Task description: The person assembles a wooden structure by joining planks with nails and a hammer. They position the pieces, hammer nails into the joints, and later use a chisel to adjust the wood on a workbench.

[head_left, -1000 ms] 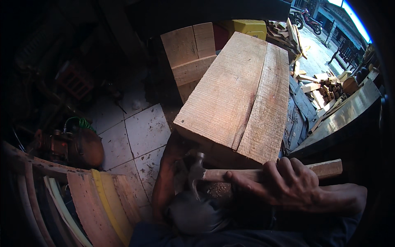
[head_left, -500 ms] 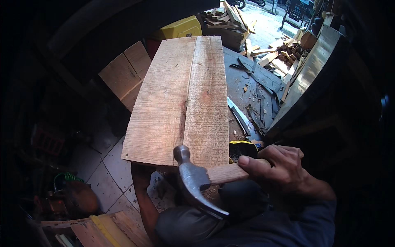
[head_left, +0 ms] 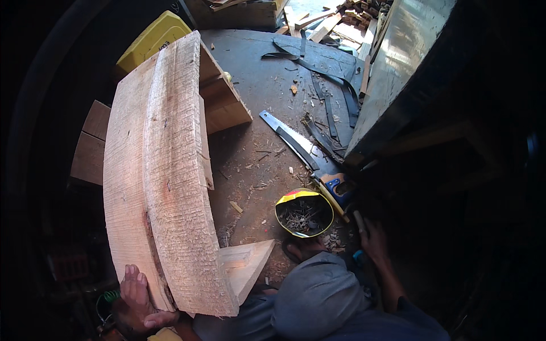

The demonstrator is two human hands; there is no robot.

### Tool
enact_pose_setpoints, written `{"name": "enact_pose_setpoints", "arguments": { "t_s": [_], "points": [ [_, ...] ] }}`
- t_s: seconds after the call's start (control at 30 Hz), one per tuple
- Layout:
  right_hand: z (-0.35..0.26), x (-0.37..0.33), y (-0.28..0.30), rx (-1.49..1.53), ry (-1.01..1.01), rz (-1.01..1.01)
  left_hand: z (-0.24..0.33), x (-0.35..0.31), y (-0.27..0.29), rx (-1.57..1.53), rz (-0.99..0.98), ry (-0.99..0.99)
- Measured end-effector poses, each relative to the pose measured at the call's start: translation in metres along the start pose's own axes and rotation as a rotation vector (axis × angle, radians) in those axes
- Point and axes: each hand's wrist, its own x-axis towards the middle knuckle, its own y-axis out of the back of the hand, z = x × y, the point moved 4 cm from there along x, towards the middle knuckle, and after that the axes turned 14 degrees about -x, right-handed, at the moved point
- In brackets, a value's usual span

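A rough-sawn wooden box or bench shape (head_left: 176, 170), its top made of two boards, stands tilted at the left, with cross pieces underneath. My left hand (head_left: 139, 298) lies with outstretched fingers on its near left corner. Low at the right, my right hand (head_left: 373, 240) is in shadow, its fingers closed around a narrow greyish bar (head_left: 359, 221). Whether that bar is part of the hammer is too dark to make out. Left of this hand is a round yellow-rimmed container (head_left: 305, 213) holding nails. Just beyond lies a handsaw (head_left: 307, 153) with a blue and wood-coloured handle (head_left: 336, 187).
Dark straps (head_left: 330, 79) and wood scraps litter the grey work surface (head_left: 244, 62). A pale upright panel (head_left: 401, 62) bounds it on the right. A yellow case (head_left: 153, 42) stands behind the box. Cut timber (head_left: 361, 14) is piled at the back right.
The hammer that my right hand held up over the near edge is out of clear view, that hand now low at the right. The wooden piece has shifted left and tipped, showing its underside pieces.
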Motion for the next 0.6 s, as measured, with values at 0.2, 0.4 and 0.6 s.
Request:
{"name": "enact_pose_setpoints", "arguments": {
  "t_s": [0.2, 0.4, 0.6],
  "points": [
    [-0.121, 0.162, 0.005, 0.259, 0.288, 0.108, -0.005, -0.019, 0.005, -0.066, 0.252, 0.156],
    [-0.189, 0.293, -0.038, -0.073, 0.23, 0.046, 0.008, 0.019, -0.014, 0.1, 0.279, -0.159],
    [-0.266, 0.297, -0.075, -0.019, 0.621, -0.153, 0.003, -0.014, -0.005, -0.042, 0.359, 0.135]
  ]
}}
